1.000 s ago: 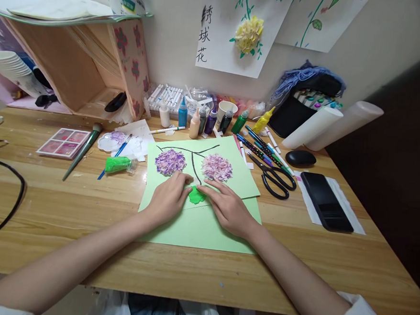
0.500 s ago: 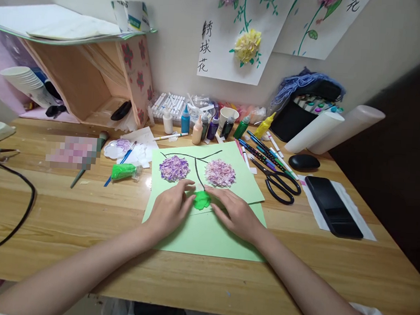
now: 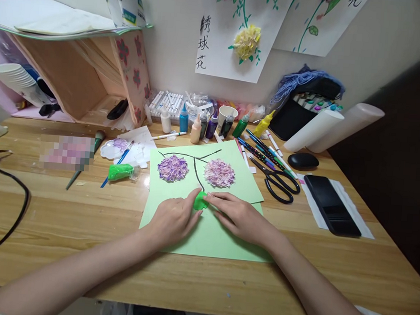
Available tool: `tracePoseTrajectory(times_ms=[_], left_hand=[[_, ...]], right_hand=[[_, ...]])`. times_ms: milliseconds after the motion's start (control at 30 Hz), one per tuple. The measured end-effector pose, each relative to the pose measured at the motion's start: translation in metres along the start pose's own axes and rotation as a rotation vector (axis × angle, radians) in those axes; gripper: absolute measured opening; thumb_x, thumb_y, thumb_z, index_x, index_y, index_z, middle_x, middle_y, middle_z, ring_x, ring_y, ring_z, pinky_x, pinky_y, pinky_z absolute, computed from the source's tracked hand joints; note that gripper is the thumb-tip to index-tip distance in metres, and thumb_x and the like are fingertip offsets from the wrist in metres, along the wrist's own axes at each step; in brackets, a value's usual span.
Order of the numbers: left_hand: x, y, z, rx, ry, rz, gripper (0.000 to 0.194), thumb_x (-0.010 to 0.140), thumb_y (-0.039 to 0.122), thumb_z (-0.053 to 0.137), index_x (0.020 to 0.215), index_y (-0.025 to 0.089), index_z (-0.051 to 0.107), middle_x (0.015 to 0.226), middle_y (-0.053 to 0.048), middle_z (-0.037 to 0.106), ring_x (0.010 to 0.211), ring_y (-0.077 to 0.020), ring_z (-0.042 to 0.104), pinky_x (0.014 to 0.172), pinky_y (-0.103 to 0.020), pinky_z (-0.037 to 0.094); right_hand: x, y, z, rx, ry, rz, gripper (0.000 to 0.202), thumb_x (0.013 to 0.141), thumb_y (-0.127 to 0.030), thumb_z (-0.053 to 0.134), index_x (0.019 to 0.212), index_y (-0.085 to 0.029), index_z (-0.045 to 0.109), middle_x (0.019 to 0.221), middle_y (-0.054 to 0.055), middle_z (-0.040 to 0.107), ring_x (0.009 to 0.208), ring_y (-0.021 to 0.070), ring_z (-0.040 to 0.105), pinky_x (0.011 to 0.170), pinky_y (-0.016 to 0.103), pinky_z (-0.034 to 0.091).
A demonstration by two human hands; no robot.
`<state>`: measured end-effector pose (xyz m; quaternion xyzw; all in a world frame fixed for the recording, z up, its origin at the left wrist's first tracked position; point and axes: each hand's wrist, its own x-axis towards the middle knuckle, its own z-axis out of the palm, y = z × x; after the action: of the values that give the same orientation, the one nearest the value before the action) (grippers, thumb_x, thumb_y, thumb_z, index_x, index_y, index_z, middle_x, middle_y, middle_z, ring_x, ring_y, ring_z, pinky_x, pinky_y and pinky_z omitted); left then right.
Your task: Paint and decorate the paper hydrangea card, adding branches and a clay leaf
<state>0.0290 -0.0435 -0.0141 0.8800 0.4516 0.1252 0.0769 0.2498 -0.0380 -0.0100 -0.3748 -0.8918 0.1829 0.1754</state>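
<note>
A flattened lump of bright green modelling clay [image 3: 200,201] lies on light green paper [image 3: 222,242], at the lower end of a drawn dark stem [image 3: 198,175]. My left hand [image 3: 177,217] is curled round the clay's left side, fingers against its edge. From the right, my right hand [image 3: 240,216] reaches in with fingers stretched and apart, fingertips touching the clay's upper right edge. Above the hands sit two fluffy flower heads, one purple [image 3: 173,168] and one pink [image 3: 219,172]. My fingers hide parts of the clay's outline.
Left of the paper lie a green clay packet [image 3: 120,172], a thin blue brush [image 3: 118,163] and a palette [image 3: 113,148]. Paint bottles [image 3: 184,119] line the back. Pens [image 3: 264,154], black-handled scissors [image 3: 280,184] and a phone [image 3: 332,205] are on the right.
Both hands have closed in on the clay. My left fingers now press its left edge and my right fingertips touch its upper right. The view has shifted slightly.
</note>
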Motion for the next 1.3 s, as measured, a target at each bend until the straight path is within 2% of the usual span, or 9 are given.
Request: tracePoseTrajectory(times_ms=[167, 300, 400, 567, 733, 933, 1100, 1233, 1300], left_hand=[[-0.003, -0.009, -0.005, -0.142, 0.035, -0.056, 0.036, 0.096, 0.027, 0.033, 0.131, 0.019, 0.032, 0.106, -0.008, 0.07, 0.081, -0.0206, 0.069, 0.067, -0.031, 0.05], [-0.007, -0.014, -0.007, -0.132, 0.029, -0.047, 0.035, 0.095, 0.026, 0.035, 0.129, 0.02, 0.038, 0.094, -0.006, 0.072, 0.075, -0.0208, 0.069, 0.065, -0.031, 0.049], [-0.008, -0.015, -0.008, -0.156, -0.016, -0.054, 0.036, 0.095, 0.026, 0.034, 0.13, 0.02, 0.036, 0.1, -0.007, 0.071, 0.079, -0.0217, 0.069, 0.067, -0.032, 0.049], [-0.004, -0.017, -0.008, -0.304, -0.009, -0.175, 0.031, 0.096, 0.026, 0.031, 0.127, 0.022, 0.035, 0.114, -0.006, 0.067, 0.084, -0.0192, 0.069, 0.072, -0.031, 0.05], [-0.004, -0.02, -0.007, -0.299, -0.044, -0.174, 0.033, 0.095, 0.024, 0.031, 0.127, 0.021, 0.036, 0.105, -0.006, 0.069, 0.08, -0.0209, 0.069, 0.07, -0.032, 0.05], [-0.005, -0.02, -0.006, -0.256, -0.057, -0.158, 0.036, 0.094, 0.02, 0.029, 0.13, 0.019, 0.035, 0.098, -0.008, 0.07, 0.076, -0.0229, 0.069, 0.067, -0.034, 0.05], [-0.003, -0.02, -0.006, -0.233, -0.069, -0.164, 0.035, 0.093, 0.019, 0.028, 0.127, 0.018, 0.039, 0.095, -0.008, 0.07, 0.076, -0.0243, 0.069, 0.066, -0.035, 0.05], [-0.003, -0.02, -0.007, -0.326, -0.041, -0.193, 0.032, 0.095, 0.02, 0.028, 0.125, 0.021, 0.039, 0.114, -0.007, 0.066, 0.088, -0.0231, 0.068, 0.074, -0.036, 0.051], [-0.002, -0.02, -0.008, -0.374, -0.026, -0.204, 0.03, 0.095, 0.022, 0.028, 0.123, 0.022, 0.039, 0.12, -0.006, 0.064, 0.095, -0.0226, 0.067, 0.079, -0.036, 0.051]], right_hand=[[0.0, 0.002, 0.009, -0.069, 0.074, -0.059, 0.041, 0.089, -0.014, 0.047, 0.128, -0.024, 0.056, 0.125, 0.007, 0.063, 0.117, 0.0226, 0.055, 0.094, 0.042, 0.053], [0.003, -0.003, 0.013, -0.101, 0.088, -0.031, 0.047, 0.089, -0.013, 0.045, 0.135, -0.024, 0.047, 0.136, 0.006, 0.053, 0.113, 0.0227, 0.055, 0.094, 0.043, 0.052], [0.007, -0.007, 0.014, -0.102, 0.033, -0.03, 0.052, 0.091, -0.017, 0.043, 0.142, -0.023, 0.037, 0.146, 0.005, 0.042, 0.118, 0.0228, 0.05, 0.099, 0.044, 0.048], [0.01, -0.01, 0.017, -0.072, -0.04, -0.015, 0.048, 0.091, -0.025, 0.045, 0.139, -0.024, 0.039, 0.14, 0.004, 0.049, 0.132, 0.0241, 0.039, 0.107, 0.051, 0.038], [0.008, -0.009, 0.02, -0.091, 0.021, 0.041, 0.044, 0.091, -0.022, 0.042, 0.135, -0.022, 0.044, 0.133, 0.008, 0.056, 0.128, 0.024, 0.045, 0.106, 0.049, 0.039], [0.009, -0.009, 0.02, -0.084, -0.078, 0.042, 0.057, 0.092, -0.037, 0.044, 0.145, -0.024, 0.026, 0.148, 0.006, 0.038, 0.14, 0.0248, 0.026, 0.112, 0.051, 0.031], [0.01, -0.01, 0.019, -0.08, -0.099, 0.089, 0.056, 0.094, -0.039, 0.039, 0.146, -0.024, 0.023, 0.15, 0.007, 0.034, 0.141, 0.0244, 0.024, 0.112, 0.051, 0.028], [0.011, -0.011, 0.017, -0.058, -0.169, -0.009, 0.059, 0.093, -0.042, 0.041, 0.147, -0.024, 0.021, 0.15, 0.004, 0.033, 0.143, 0.0245, 0.017, 0.114, 0.053, 0.021], [0.013, -0.012, 0.016, -0.047, -0.187, -0.037, 0.054, 0.094, -0.04, 0.041, 0.144, -0.023, 0.029, 0.149, 0.004, 0.037, 0.143, 0.024, 0.017, 0.115, 0.054, 0.018]])
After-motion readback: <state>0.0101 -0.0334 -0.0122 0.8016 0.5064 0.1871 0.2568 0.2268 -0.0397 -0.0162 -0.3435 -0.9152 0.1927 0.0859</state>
